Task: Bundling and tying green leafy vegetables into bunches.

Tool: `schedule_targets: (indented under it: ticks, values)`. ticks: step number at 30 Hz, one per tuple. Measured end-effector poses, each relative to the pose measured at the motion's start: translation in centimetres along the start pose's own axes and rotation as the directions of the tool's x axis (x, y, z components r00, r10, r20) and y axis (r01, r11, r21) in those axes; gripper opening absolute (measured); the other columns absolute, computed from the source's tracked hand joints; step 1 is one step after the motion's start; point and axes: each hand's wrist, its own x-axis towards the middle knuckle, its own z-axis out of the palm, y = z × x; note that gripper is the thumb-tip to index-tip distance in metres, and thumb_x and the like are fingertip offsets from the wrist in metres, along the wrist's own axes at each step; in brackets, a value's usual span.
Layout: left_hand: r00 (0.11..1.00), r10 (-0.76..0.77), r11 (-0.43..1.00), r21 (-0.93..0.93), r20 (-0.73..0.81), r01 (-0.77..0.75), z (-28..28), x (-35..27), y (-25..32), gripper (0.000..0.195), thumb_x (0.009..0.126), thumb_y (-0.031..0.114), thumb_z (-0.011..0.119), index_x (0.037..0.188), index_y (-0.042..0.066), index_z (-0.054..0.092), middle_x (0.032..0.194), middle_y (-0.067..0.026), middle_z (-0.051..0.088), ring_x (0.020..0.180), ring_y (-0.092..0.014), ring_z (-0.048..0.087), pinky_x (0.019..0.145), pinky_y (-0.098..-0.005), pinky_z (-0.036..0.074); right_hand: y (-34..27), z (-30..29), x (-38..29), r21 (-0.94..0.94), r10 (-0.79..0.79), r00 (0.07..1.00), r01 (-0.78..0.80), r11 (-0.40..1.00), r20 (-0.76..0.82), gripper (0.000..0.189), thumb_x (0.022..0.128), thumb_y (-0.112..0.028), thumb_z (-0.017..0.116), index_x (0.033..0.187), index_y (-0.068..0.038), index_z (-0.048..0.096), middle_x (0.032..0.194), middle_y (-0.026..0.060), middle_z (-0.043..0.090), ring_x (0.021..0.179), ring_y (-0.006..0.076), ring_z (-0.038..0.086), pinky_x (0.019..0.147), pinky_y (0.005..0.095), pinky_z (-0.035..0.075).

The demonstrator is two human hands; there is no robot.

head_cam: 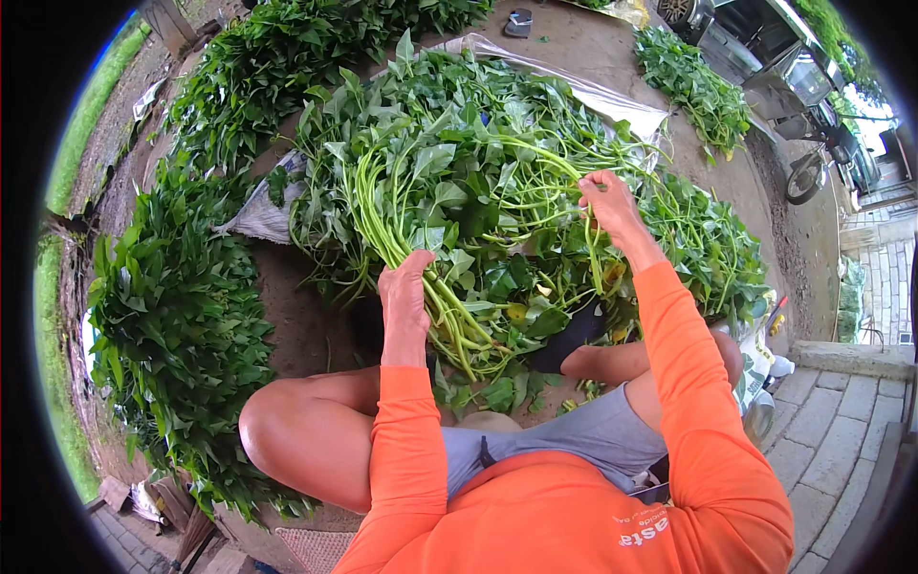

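My left hand [407, 298] is closed around a bundle of long green leafy stems [373, 208]; the cut-looking ends point down to the right, and the leaves lie above. To the right, my right hand [609, 204] pinches a few green stems [556, 161] between thumb and fingers, over the edge of the pile. A large loose heap of leafy greens [466, 93] spreads before me on a pale woven sheet [609, 97]. Some yellowed leaves [613, 276] lie near my foot, below my right hand.
Stacked greens [179, 287] stand along the left, with more at the top. Another bunch [692, 86] lies at the upper right. A slipper [518, 23] rests beyond the sheet. Vehicles, including one with a visible wheel [805, 177], stand at the right. Bottles [759, 416] are beside my right knee.
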Motion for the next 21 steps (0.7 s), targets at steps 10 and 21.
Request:
schedule_targets:
  ticks: [10,21]
  values:
    - [0.986,-0.121,0.992,0.034,0.112,0.118,-0.3,-1.2,-1.7,0.037,0.075,0.012,0.085,0.100,0.000,0.061,0.087,-0.0042,0.060,0.074,-0.017,0.059,0.070,-0.0372,0.053,2.2,-3.2,-4.0,0.656,-0.067,0.889,-0.283,0.700,0.454,0.028,0.108,-0.013,0.063,0.135,-0.008,0.060,0.109,0.0076,0.074,0.098,0.0216,0.075,0.086,0.0451,0.065]
    - [0.984,-0.141,0.988,0.082,0.108,0.132,-0.6,-1.0,-2.6,0.028,0.074,0.012,0.083,0.090,0.002,0.062,0.077,-0.0014,0.058,0.065,-0.016,0.054,0.065,-0.0353,0.049,4.6,1.3,-9.1,0.539,0.068,0.896,-0.323,0.778,0.439,0.027,0.106,-0.011,0.063,0.132,-0.003,0.067,0.101,0.0023,0.069,0.086,0.0167,0.070,0.083,0.0380,0.065]
